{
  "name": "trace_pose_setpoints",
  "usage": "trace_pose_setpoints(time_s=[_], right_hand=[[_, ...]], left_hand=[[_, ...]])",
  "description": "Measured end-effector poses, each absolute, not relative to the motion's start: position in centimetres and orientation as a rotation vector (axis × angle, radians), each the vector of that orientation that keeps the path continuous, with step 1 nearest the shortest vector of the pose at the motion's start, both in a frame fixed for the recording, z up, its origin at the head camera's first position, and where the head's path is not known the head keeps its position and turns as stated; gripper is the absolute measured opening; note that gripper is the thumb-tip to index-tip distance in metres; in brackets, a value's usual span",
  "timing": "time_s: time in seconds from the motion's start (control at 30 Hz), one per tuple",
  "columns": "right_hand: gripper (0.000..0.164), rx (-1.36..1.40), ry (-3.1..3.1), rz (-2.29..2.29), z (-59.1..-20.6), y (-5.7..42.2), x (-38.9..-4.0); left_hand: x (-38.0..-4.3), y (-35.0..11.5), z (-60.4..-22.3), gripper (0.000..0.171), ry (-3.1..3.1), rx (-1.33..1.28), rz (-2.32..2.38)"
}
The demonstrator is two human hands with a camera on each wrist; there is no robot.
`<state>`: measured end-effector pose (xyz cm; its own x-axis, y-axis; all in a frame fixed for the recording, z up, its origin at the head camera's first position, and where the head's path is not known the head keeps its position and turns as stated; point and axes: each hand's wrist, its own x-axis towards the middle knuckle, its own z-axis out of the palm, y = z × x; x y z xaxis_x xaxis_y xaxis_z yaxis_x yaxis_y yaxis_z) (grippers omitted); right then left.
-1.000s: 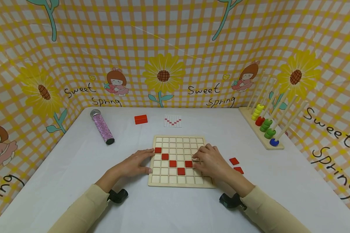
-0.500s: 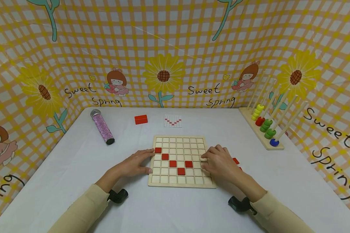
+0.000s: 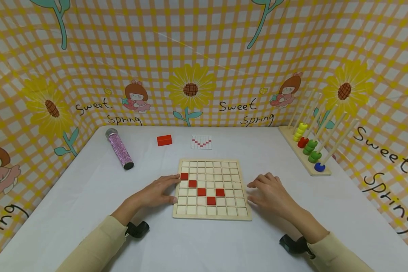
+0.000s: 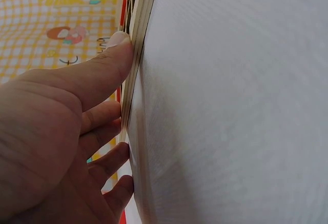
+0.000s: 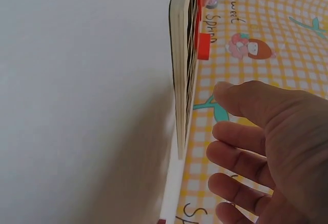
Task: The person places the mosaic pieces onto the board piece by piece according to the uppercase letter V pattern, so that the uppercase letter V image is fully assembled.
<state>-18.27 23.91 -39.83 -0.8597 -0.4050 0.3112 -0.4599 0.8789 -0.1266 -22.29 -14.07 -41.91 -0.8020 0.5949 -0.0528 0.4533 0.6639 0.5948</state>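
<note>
- The right hand has moved outward since the earlier frame, from above the right-hand columns of the square pale-wood grid board to a position just beside its right edge.
- In the head view, this hand now covers the spot where two loose red tiles showed earlier.
- The board lies flat on the white tabletop, between the hands.
- Five flat square red tiles occupy board cells: four descend diagonally from the left column, and the fifth sits one row up to the right of the lowest.
- The left hand rests at the board's left edge, thumb and fingers spread apart.
- The left wrist view shows what the head view does not: the thumb touches the side of the board, with the other fingers lined up farther along that edge.
- The right wrist view shows the right thumb well apart from the loosely bent fingers. A small red piece shows at the lower border, too cropped to identify.
- Only the head view shows the white card with a red V pattern and the pink glitter microphone.
- The red rectangular block appears in the head and right wrist views.
</note>
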Motion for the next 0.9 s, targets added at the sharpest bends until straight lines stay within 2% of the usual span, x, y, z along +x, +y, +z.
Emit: trace_pose_setpoints(time_s=[0.9], right_hand=[[0.034, 0.522, -2.869, 0.224, -39.8, 28.9, -17.0]], left_hand=[[-22.2, -13.9, -41.9, 0.067, 2.633, 0.821, 0.843]])
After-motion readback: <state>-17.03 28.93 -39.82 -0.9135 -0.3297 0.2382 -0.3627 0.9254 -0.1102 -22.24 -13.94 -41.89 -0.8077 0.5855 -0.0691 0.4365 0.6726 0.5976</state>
